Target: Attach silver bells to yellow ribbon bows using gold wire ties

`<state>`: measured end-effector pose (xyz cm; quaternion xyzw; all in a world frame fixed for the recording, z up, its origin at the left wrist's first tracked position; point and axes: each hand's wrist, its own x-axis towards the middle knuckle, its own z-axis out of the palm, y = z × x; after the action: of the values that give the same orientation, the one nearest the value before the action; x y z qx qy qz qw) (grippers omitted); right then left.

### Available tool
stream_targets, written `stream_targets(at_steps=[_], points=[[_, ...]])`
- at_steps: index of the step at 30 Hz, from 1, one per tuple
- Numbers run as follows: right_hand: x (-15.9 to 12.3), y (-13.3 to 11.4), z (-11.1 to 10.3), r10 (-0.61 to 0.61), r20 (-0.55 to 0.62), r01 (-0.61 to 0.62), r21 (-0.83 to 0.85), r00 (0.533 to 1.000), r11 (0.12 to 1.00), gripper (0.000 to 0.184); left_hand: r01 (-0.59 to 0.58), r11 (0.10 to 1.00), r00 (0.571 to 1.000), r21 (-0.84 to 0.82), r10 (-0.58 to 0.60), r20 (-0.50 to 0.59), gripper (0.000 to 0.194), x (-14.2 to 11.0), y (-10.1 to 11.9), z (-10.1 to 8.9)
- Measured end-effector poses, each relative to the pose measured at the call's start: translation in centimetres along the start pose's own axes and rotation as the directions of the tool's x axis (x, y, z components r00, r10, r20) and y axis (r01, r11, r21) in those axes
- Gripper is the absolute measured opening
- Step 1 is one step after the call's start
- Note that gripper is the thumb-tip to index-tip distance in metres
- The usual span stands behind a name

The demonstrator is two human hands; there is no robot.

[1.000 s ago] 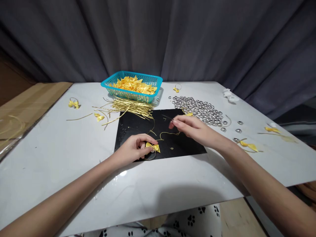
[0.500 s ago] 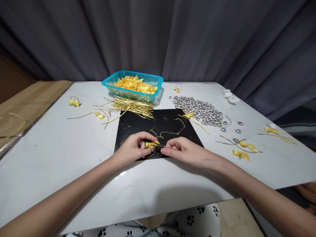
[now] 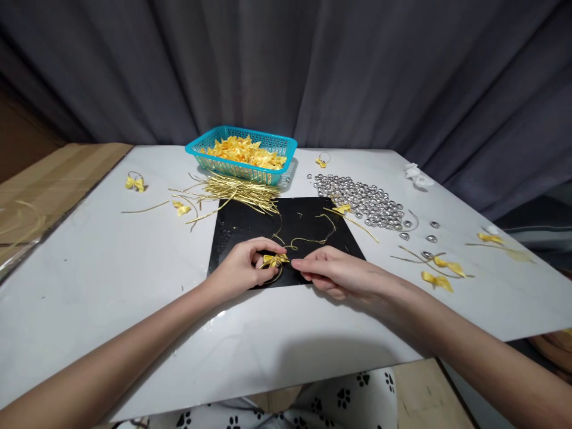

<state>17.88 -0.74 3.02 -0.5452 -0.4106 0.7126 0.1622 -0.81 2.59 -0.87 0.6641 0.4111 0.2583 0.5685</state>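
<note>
Head view: your white table [image 3: 89, 262] holds the black rectangular mat [image 3: 308, 220]. Behind the mat sits the turquoise plastic basket [image 3: 259, 174]. Over the mat's near part, your right hand [image 3: 333, 269] has its fingers drawn together, contents unclear; your left hand [image 3: 243, 265] pinches the yellow satin bow [image 3: 276, 260] with its thin gold wire loop [image 3: 281, 273].

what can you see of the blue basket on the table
The blue basket is a shallow, roughly rectangular tray, apparently plastic, with perforated, slightly see-through sides and a smooth, solid, flared rim. It sits upright at the far side of the white table, in front of the gray curtain, heaped with yellow ribbon bows. Gold wires lie close along its near side. Neither hand touches it.
</note>
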Motion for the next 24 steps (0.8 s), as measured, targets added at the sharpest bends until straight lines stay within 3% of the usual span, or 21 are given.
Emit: stream_targets(at_steps=[10,18,24], points=[[0.9,0.8,-0.4,0.009,0.132,-0.039,0.228,0.991,0.973,0.033,0.087,0.995,0.994,-0.039,-0.084,0.07,0.031,-0.2,0.7,-0.5],[0.6,2.0,-0.7,-0.101,0.176,0.053,0.259,0.979,0.964,0.037,-0.056,0.991,0.996,-0.126,0.064,0.064,0.033,-0.5,0.5,-0.9],[0.5,2.4,-0.7,-0.142,0.174,0.097,0.242,0.974,0.965,0.038,-0.187,0.981,0.982,-0.058,0.186,-0.01,0.02,-0.5,0.4,-0.9]])
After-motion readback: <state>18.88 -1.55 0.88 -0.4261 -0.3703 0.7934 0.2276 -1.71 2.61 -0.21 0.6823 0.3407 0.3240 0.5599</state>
